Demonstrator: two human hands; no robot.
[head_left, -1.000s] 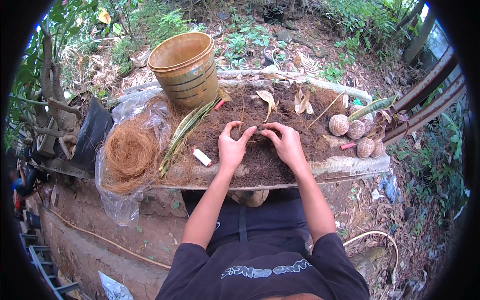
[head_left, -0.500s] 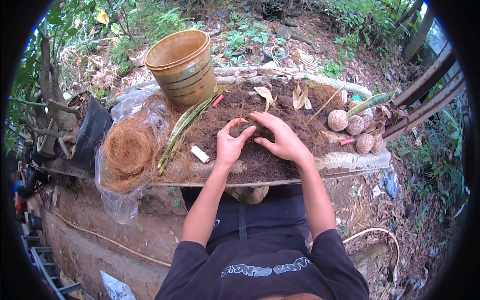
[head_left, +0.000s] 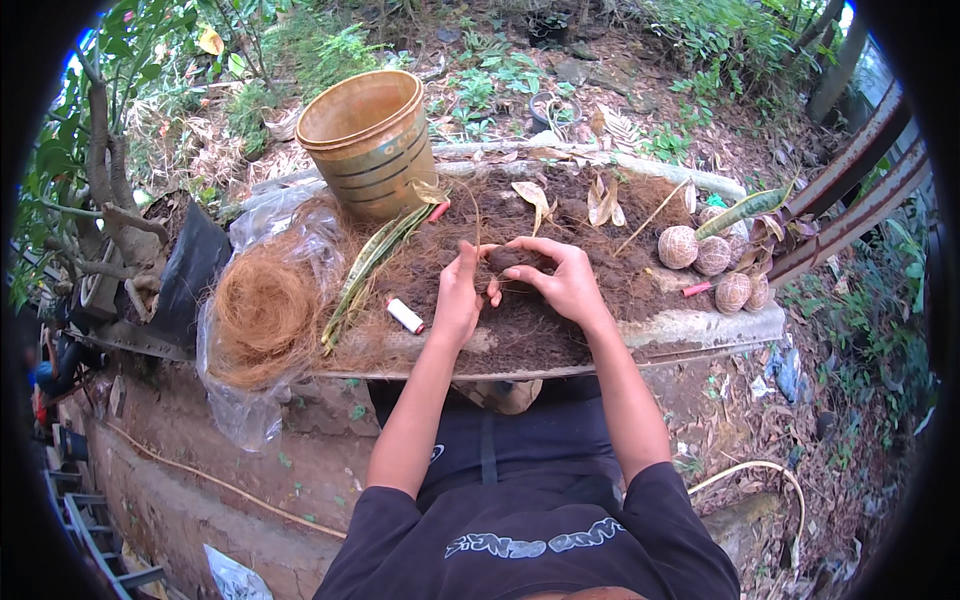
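Both hands are on a dark soil clump (head_left: 512,259), held just above the soil-covered tabletop (head_left: 700,327). Right hand (head_left: 572,287) grips it between thumb and fingers; left hand (head_left: 460,302) cups its left side, exact finger contact partly hidden. White thread spool (head_left: 405,315) lies near left wrist. Coir fiber nest (head_left: 262,308) sits further left, worn bucket (head_left: 378,172) behind it. Wrapped balls (head_left: 679,248) cluster at far right.
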